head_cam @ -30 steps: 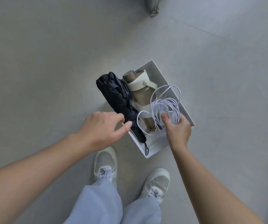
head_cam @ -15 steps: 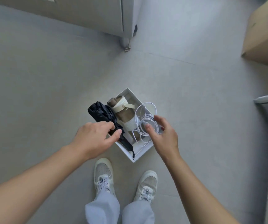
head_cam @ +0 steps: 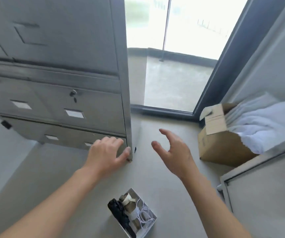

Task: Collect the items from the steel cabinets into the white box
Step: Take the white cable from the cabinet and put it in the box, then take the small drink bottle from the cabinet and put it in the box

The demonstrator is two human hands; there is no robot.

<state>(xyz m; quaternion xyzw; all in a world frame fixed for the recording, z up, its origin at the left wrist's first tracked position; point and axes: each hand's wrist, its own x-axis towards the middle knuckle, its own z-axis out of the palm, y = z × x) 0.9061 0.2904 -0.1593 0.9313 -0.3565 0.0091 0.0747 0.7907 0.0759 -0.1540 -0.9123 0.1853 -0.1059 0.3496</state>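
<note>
My left hand (head_cam: 106, 152) is raised palm down with the fingers loosely spread and nothing in it, seen in front of the bottom corner of the steel cabinet (head_cam: 56, 83); whether it touches the metal I cannot tell. My right hand (head_cam: 172, 152) is open and empty, fingers curved apart, up over the bare floor (head_cam: 164, 127). The white box (head_cam: 153, 220) sits on the floor below and between my forearms, holding a folded black umbrella (head_cam: 121, 215), a beige bottle (head_cam: 129, 204) and a coiled white cable (head_cam: 144, 214). To the right stands an open cardboard box (head_cam: 219, 143) with white cloth (head_cam: 265, 124) beside it.
</note>
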